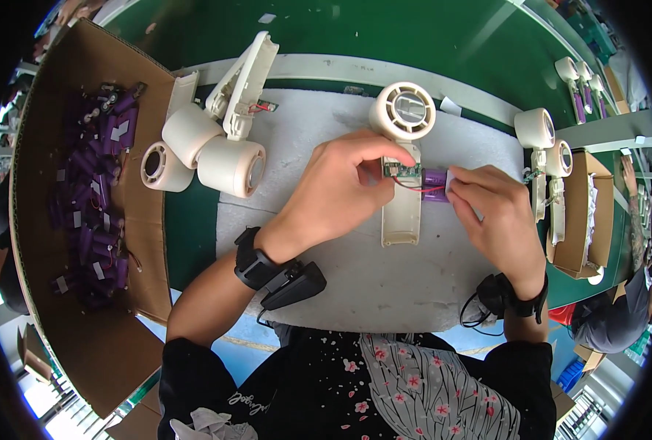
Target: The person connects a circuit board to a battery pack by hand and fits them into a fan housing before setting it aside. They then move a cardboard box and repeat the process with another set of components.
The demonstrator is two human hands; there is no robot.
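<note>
Apparently for steadiness, left hand (331, 183) is pinching circuit board (408, 170) over cream housing (401, 220); right hand (497, 207) is gripping purple battery pack (433, 179).

Half-built cream devices (227, 167) and an exposed circuit board (401, 171) mark a factory assembly workshop, where a cardboard box (147, 213) of purple battery packs (95, 198) stands toward the left edge of the green desk (414, 37) and a co-worker (619, 323) appears beyond its right edge.

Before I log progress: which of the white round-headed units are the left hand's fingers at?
The middle unit, with the green circuit board at the left hand. The others sit grouped to either side, with neither hand on them.
</note>
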